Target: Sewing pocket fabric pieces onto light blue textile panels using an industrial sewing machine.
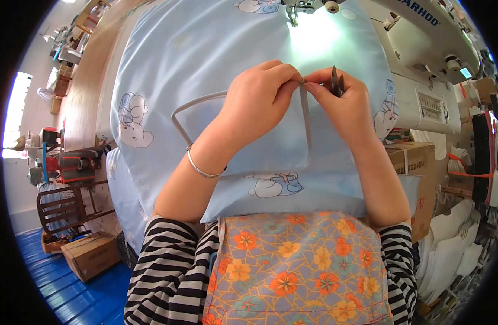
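The left hand (262,96) pinches the grey trim (307,122), thumb and forefinger pressed together; the right hand (344,105) meets it, fingertips closed at the same spot, dark snips (335,81) poking up from its curled fingers. The trim loops over pale blue fabric (200,59), near the lit sewing machine head (308,6).

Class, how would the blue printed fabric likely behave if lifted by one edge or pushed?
The blue printed fabric would probably sag floppily, since soft folds cross its left side. Pushed, it may wrinkle rather than slide whole, being broad and creased. Its faint sheen suggests a slightly slippery surface.
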The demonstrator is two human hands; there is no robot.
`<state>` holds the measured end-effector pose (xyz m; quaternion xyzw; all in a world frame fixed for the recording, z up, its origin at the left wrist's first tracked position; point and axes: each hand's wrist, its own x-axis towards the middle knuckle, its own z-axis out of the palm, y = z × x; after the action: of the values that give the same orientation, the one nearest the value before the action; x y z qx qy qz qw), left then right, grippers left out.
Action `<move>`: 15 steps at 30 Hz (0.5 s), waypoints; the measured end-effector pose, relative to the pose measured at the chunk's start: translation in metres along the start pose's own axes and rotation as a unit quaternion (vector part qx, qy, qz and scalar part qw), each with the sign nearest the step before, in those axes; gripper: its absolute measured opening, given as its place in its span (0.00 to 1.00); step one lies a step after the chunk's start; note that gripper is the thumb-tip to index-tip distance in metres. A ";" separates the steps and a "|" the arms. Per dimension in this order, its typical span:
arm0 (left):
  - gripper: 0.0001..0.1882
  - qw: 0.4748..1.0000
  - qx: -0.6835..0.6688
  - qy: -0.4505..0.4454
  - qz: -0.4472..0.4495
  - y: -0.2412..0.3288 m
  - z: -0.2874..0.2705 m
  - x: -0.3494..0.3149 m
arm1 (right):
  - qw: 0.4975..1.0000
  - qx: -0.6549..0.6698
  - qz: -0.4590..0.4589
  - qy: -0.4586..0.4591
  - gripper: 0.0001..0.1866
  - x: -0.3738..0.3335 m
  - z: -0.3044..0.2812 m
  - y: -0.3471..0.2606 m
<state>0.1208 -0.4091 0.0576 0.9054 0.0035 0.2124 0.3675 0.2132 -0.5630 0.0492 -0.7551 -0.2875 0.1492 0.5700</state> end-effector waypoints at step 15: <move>0.05 0.999 0.015 -0.040 0.017 -0.013 -0.019 -0.001 | 0.990 -0.039 -0.006 -0.136 0.04 0.020 -0.008 -0.016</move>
<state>0.1143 -0.3871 0.0605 0.9187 -0.0235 0.1820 0.3497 0.2292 -0.5539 0.0690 -0.7480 -0.3723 0.2353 0.4965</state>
